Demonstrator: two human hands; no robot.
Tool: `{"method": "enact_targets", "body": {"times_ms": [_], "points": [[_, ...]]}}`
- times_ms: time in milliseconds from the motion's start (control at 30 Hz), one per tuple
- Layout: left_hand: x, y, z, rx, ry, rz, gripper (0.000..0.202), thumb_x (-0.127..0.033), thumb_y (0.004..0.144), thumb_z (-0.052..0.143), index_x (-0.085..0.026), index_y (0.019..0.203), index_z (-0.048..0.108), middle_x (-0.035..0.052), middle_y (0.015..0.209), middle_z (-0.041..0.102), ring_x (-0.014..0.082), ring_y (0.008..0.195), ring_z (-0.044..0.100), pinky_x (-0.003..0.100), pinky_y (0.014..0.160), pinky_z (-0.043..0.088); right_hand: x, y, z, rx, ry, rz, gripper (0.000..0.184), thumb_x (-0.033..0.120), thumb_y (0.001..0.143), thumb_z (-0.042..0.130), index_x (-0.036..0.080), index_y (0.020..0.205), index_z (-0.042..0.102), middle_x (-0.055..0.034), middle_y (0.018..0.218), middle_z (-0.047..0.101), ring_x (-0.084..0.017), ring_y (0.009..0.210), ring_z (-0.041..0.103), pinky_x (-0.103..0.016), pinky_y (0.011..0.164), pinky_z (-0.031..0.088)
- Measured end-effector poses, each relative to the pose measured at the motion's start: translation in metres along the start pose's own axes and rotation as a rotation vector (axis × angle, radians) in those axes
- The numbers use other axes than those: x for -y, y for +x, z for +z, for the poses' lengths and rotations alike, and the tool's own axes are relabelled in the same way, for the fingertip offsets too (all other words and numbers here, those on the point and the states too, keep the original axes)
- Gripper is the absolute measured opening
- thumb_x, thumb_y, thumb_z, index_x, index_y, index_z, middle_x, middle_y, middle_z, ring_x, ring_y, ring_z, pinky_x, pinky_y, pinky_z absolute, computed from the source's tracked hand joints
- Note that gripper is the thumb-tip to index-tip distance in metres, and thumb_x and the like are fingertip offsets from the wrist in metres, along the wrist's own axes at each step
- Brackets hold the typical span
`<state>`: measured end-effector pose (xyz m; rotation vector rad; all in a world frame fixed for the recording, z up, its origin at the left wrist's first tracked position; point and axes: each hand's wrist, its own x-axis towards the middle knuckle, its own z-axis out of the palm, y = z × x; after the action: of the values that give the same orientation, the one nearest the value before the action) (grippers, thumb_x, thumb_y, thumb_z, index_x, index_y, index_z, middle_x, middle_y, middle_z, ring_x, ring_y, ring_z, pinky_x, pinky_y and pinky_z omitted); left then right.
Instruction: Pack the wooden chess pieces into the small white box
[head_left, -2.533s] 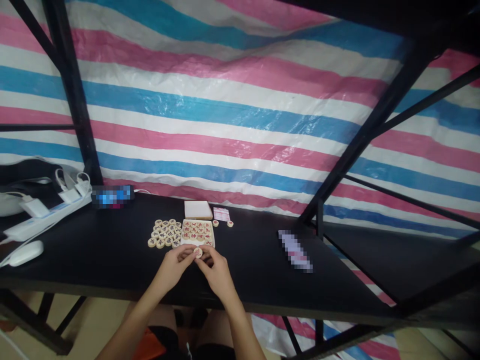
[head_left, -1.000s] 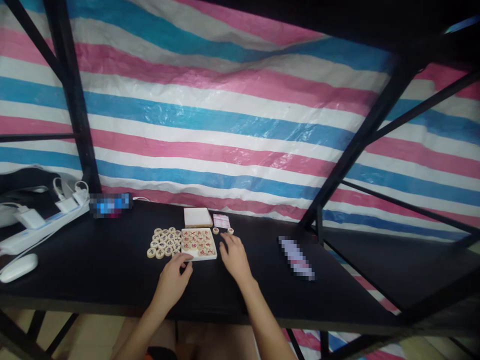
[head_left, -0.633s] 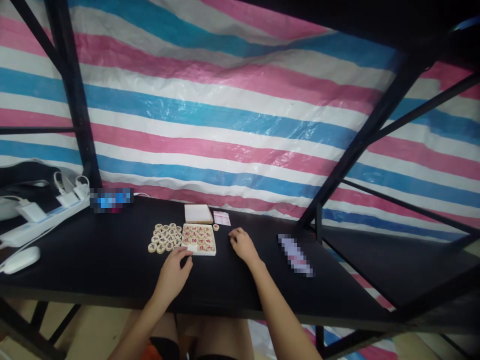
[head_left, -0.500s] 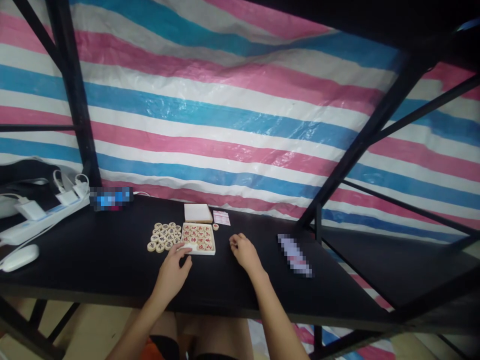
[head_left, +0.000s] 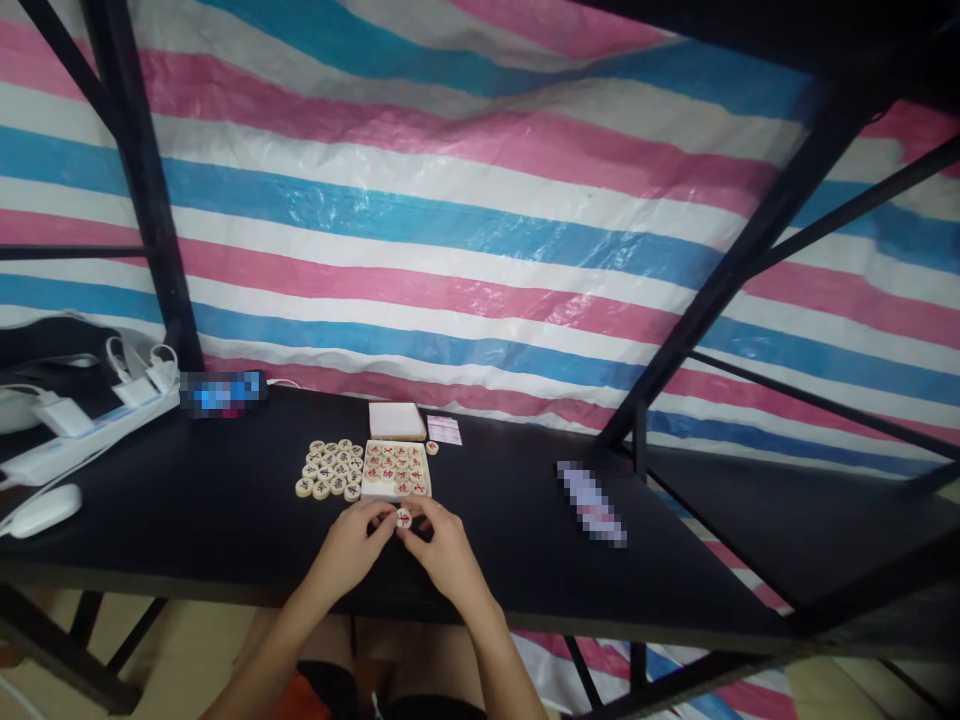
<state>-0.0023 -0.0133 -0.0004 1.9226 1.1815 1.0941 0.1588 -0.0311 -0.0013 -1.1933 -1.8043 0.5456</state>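
Note:
A round xiangqi piece with a red character [head_left: 404, 518] is held between the fingertips of my left hand [head_left: 355, 537] and my right hand [head_left: 444, 548], just in front of the white box [head_left: 379, 491]. Inside the box lie several pieces with red characters [head_left: 388, 474], set in rows, and a bare patch shows at its front left. Left of the box, pieces with dark characters [head_left: 324, 471] are laid out in rows on the table. One more red-marked piece [head_left: 433, 448] lies alone by the box's back right corner.
Behind the box lie a box lid [head_left: 395, 422] and a printed paper slip [head_left: 445, 430]. A blurred phone-like object [head_left: 592, 503] is at the right of the black table [head_left: 525, 570]. On the left are a power strip [head_left: 90, 428], a white mouse [head_left: 46, 511] and a blurred blue-screened device [head_left: 223, 394].
My right hand has moved left to the front of the box, and my left hand has come off the box's front edge. Both now meet at a red-marked xiangqi piece.

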Motion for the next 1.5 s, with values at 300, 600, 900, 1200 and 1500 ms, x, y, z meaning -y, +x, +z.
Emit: {"method": "enact_targets", "body": {"times_ms": [300,600,900,1200,1500], "points": [[0.007,0.004,-0.004,0.024,-0.212,-0.075,0.023,-0.031,0.082,0.052,-0.018,0.092,0.068,0.0063,0.095,0.073,0.0222,0.088,0.067,0.032,0.081,0.050,0.000,0.004,0.010,-0.057,0.149,0.105,0.024,0.025,0.077,0.063,0.021,0.100,0.065,-0.0042,0.093,0.070,-0.017,0.077,0.064,-0.026,0.064,0.049],[-0.004,0.003,-0.004,0.091,-0.156,-0.033,0.023,-0.029,0.082,0.050,-0.017,0.090,0.068,0.0055,0.089,0.073,0.0193,0.079,0.067,0.027,0.074,0.049,0.000,0.002,0.006,-0.062,0.188,0.099,0.026,0.026,0.085,0.052,0.020,0.107,0.064,-0.0027,0.083,0.070,-0.016,0.073,0.064,-0.024,0.067,0.048],[-0.002,0.002,-0.003,0.094,-0.035,-0.057,0.023,-0.028,0.083,0.048,-0.017,0.081,0.068,0.0029,0.074,0.071,0.0177,0.069,0.063,0.024,0.065,0.045,-0.003,0.001,0.007,-0.074,0.186,0.113,0.023,0.027,0.086,0.051,0.018,0.102,0.065,-0.0035,0.081,0.068,-0.016,0.072,0.062,-0.025,0.069,0.047],[-0.004,0.004,-0.003,0.090,-0.068,-0.046,0.025,-0.032,0.083,0.049,-0.018,0.087,0.069,0.0025,0.077,0.071,0.0182,0.070,0.063,0.025,0.067,0.046,-0.006,0.004,0.008,-0.026,0.163,0.100,0.017,0.020,0.079,0.058,0.020,0.093,0.068,-0.0015,0.081,0.067,-0.014,0.069,0.059,-0.023,0.061,0.045],[-0.002,0.003,-0.002,0.097,-0.170,-0.089,0.027,-0.039,0.082,0.053,-0.017,0.082,0.069,0.0037,0.077,0.073,0.0198,0.074,0.065,0.026,0.069,0.047,-0.005,0.004,0.007,-0.040,0.142,0.046,0.021,0.016,0.076,0.059,0.023,0.091,0.072,-0.0036,0.085,0.064,-0.016,0.076,0.060,-0.025,0.065,0.048]]}}
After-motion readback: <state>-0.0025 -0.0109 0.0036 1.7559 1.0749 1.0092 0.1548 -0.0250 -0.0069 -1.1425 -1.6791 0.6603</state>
